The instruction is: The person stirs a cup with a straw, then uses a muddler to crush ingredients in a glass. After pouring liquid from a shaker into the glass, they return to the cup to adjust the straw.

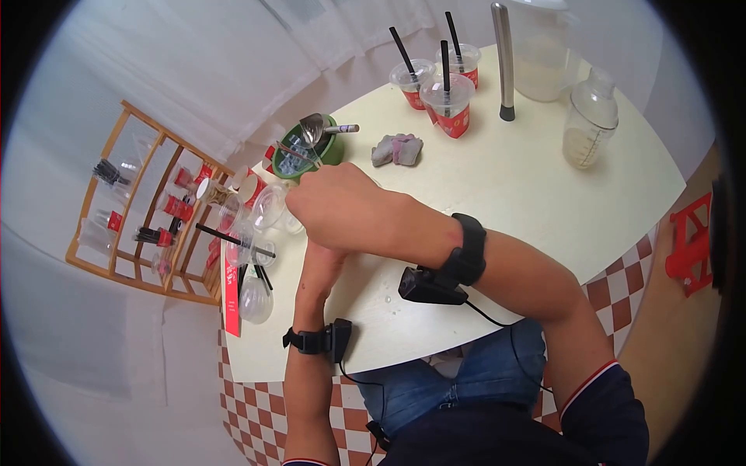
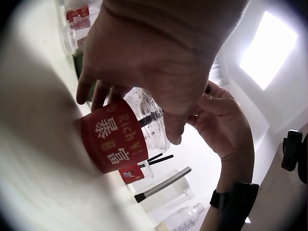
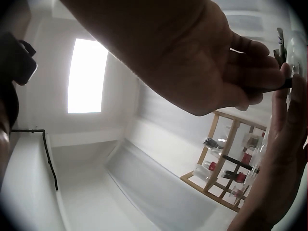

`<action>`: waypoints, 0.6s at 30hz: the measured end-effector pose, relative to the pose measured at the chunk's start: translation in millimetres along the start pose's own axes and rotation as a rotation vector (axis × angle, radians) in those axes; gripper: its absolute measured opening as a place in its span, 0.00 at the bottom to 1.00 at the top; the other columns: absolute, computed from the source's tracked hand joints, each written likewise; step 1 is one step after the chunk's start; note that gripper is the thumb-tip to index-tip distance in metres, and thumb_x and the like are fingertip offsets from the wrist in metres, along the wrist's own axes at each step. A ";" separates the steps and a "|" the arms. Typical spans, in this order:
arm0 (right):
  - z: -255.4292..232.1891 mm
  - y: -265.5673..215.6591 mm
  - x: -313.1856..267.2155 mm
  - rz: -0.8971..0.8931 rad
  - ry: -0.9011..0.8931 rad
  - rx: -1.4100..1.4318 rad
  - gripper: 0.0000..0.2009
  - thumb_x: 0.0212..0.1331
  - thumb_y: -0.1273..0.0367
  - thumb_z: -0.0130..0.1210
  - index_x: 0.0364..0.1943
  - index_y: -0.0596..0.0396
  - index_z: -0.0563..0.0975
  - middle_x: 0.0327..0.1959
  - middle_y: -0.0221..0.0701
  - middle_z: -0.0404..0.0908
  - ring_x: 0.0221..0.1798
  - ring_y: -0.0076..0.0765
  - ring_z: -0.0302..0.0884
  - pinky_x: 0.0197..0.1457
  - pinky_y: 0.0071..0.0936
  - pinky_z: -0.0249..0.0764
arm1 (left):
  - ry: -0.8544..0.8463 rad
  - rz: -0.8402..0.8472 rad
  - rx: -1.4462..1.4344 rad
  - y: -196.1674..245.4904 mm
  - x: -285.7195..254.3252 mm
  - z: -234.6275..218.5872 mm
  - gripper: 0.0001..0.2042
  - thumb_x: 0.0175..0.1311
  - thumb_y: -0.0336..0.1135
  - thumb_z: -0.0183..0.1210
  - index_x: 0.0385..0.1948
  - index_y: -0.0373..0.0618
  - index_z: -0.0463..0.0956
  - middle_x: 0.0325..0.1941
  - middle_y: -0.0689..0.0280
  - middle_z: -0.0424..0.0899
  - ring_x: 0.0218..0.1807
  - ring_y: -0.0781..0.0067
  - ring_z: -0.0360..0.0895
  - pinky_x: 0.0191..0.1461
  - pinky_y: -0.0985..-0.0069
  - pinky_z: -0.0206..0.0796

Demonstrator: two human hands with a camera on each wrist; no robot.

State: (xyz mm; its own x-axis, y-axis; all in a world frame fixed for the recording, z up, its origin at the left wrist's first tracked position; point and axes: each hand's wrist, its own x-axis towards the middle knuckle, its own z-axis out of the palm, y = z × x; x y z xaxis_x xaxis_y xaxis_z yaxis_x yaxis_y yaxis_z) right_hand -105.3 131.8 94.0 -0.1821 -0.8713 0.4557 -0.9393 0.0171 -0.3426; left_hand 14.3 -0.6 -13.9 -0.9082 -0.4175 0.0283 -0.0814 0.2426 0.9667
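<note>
My left hand point(image 2: 144, 57) grips a clear plastic cup point(image 2: 115, 137) with a red printed sleeve, fingers behind it and thumb along its clear upper part. A dark straw shows through the clear plastic. Above the cup, my right hand point(image 3: 207, 67) pinches a black straw point(image 3: 272, 89) between thumb and fingers, close beside the left fingers. From the head, the back of the right hand covers the cup and most of the left hand.
Three lidded cups point(image 1: 447, 105) with black straws stand at the back. Nearby are a folded cloth point(image 1: 397, 150), a metal muddler point(image 1: 503, 62), a pitcher point(image 1: 540, 66) and a shaker bottle point(image 1: 590, 120). A green basin point(image 1: 332, 149) holds utensils; clear lids and a wooden rack point(image 1: 120, 210) stand left.
</note>
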 end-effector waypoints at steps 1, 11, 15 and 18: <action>-1.0 1.8 -3.2 -0.013 0.028 0.005 0.07 0.50 0.72 0.61 0.32 0.61 0.83 0.34 0.48 0.86 0.38 0.55 0.87 0.42 0.47 0.81 | 0.019 -0.026 -0.013 2.6 -1.6 0.9 0.33 0.63 0.45 0.72 0.68 0.41 0.70 0.65 0.62 0.80 0.66 0.67 0.76 0.72 0.65 0.63; -34.1 71.2 3.2 0.260 -0.315 0.794 0.06 0.61 0.73 0.57 0.32 0.61 0.82 0.25 0.35 0.84 0.27 0.29 0.85 0.36 0.28 0.74 | -0.061 0.063 -0.024 36.4 -1.4 19.1 0.40 0.64 0.45 0.70 0.76 0.42 0.60 0.70 0.55 0.72 0.72 0.63 0.69 0.76 0.64 0.59; -29.6 78.4 4.7 0.303 -0.297 0.842 0.07 0.63 0.71 0.57 0.32 0.61 0.82 0.28 0.36 0.84 0.26 0.31 0.85 0.35 0.29 0.74 | -0.073 0.082 -0.014 36.8 0.3 20.9 0.40 0.64 0.45 0.70 0.75 0.42 0.60 0.70 0.56 0.72 0.72 0.63 0.69 0.75 0.65 0.59; -38.0 51.5 5.2 0.278 -0.221 0.571 0.07 0.61 0.72 0.58 0.32 0.63 0.82 0.30 0.42 0.84 0.28 0.40 0.85 0.36 0.37 0.77 | -0.075 0.078 -0.022 40.4 -3.3 23.3 0.39 0.64 0.45 0.70 0.74 0.42 0.62 0.69 0.58 0.73 0.71 0.64 0.70 0.74 0.65 0.60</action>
State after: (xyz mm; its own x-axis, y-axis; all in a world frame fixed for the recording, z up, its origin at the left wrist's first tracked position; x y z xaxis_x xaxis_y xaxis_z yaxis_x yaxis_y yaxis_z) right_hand -165.6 146.8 109.9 -0.2742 -0.9529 0.1294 -0.5536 0.0464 -0.8315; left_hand 4.4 31.0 19.1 -0.9398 -0.3310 0.0854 -0.0008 0.2518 0.9678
